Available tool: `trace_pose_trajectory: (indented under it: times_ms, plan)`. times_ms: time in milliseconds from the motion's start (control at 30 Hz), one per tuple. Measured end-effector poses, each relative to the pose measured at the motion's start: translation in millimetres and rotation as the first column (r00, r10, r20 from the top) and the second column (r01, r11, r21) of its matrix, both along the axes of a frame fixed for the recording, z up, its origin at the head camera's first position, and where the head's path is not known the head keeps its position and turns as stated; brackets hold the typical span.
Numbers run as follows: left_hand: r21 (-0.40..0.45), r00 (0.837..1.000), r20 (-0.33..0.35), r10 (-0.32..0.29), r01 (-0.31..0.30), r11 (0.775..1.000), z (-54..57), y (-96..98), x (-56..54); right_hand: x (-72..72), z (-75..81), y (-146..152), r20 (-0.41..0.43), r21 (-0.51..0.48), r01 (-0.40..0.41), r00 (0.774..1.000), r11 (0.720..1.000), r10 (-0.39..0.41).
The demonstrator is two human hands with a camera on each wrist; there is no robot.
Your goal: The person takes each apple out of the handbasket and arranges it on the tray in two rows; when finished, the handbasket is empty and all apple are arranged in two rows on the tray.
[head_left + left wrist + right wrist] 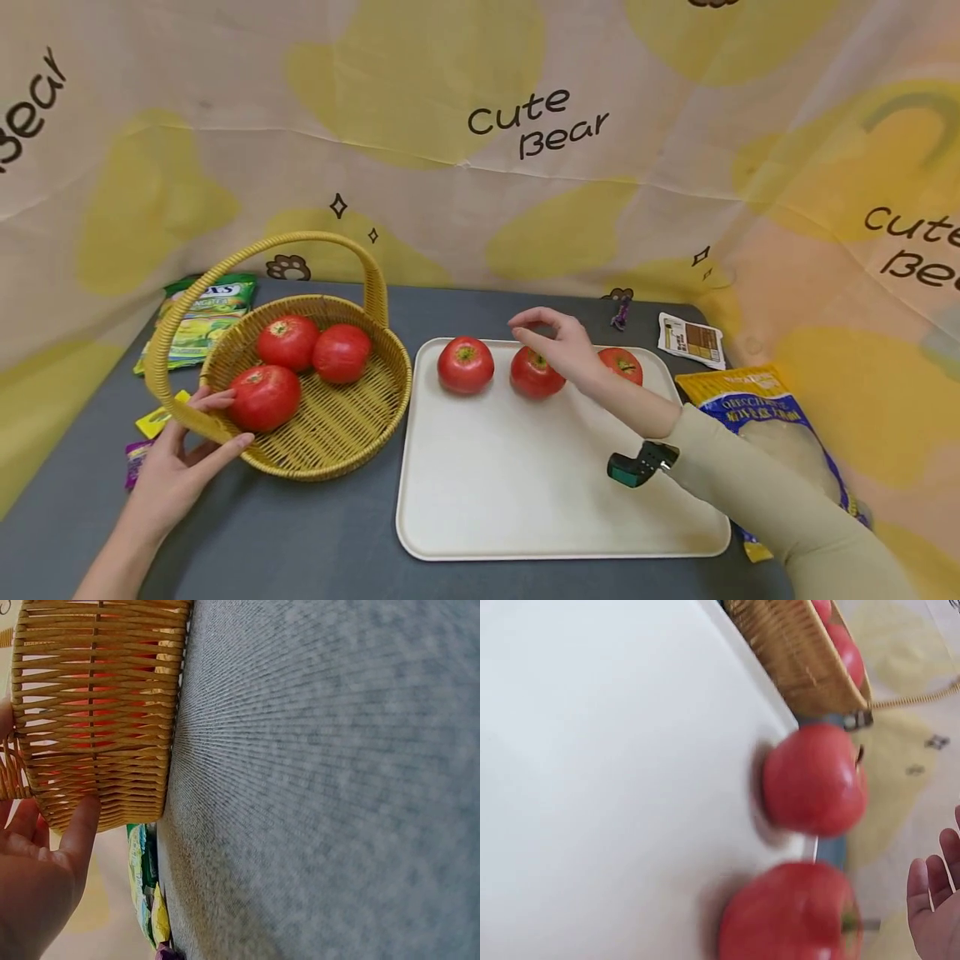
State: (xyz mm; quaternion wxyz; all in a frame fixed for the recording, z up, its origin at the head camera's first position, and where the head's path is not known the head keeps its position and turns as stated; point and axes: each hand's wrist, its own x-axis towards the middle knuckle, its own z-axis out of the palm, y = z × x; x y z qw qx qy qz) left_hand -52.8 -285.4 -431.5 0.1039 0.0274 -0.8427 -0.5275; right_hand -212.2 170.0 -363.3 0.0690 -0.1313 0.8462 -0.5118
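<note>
Yellow wickerwork is used for the basket (330,429), which is set upright on the grey table (322,533), just beside the left edge of the white tray (525,483); by this placement, both containers are probably kept within easy reach. Three apples (264,398) are held in the basket, grouped toward its left and rear. Three further apples (466,365) are arranged along the tray's far side, apart from one another, so that finger room is apparently left around each. The basket is gripped at its rim by the left hand (176,475), thumb and fingers being set on either side of the foot of the handle (161,350), presumably for steadiness. The right hand (562,346) is held above the tray's row, nearest the middle apple (534,377), with thumb and fingers apart and nothing grasped
</note>
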Motion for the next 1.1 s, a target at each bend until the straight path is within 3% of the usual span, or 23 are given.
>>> trace_pose_trajectory:
  times_ms: [167, 367, 533, 633, 700, 833, 1000, 1100]
  plan:
    - [0.010, 1.000, 0.001, 0.001, -0.001, 1.000, 1.0, 0.7, 0.4, -0.6, 1.5, -45.2, -0.004, -0.026, -0.145, 0.989, 0.989, 0.145]
    - [0.005, 1.000, -0.010, -0.002, 0.002, 1.000, 1.2, 1.1, 1.4, 2.6, 0.5, -97.2, 0.008, 0.001, -0.289, 0.957, 0.957, 0.289]
    - [0.015, 1.000, -0.024, -0.009, 0.009, 1.000, 0.8, 0.8, 0.7, -0.3, 0.9, -137.9, -0.046, 0.089, -0.439, 0.895, 0.894, 0.444]
    - [0.028, 1.000, -0.026, -0.009, 0.010, 1.000, 0.2, 1.2, -0.2, -3.0, 2.5, -160.6, -0.079, 0.207, -0.494, 0.852, 0.845, 0.518]
    - [0.036, 1.000, -0.022, -0.009, 0.010, 0.999, -0.8, 1.0, -0.3, -4.9, 3.0, -175.3, -0.105, 0.308, -0.489, 0.835, 0.816, 0.540]
    - [0.042, 1.000, -0.023, -0.016, 0.017, 0.999, -2.0, 0.2, 0.2, -8.8, 1.8, -200.4, -0.115, 0.480, -0.436, 0.829, 0.761, 0.548]
    - [0.042, 1.000, -0.018, -0.016, 0.017, 0.999, -0.9, 0.1, 1.3, -12.1, -4.4, -221.5, -0.068, 0.603, -0.403, 0.834, 0.689, 0.548]
    - [0.045, 1.000, -0.015, -0.013, 0.014, 0.999, 0.0, -0.1, 2.0, -13.0, -8.5, -230.0, -0.059, 0.645, -0.385, 0.837, 0.661, 0.544]
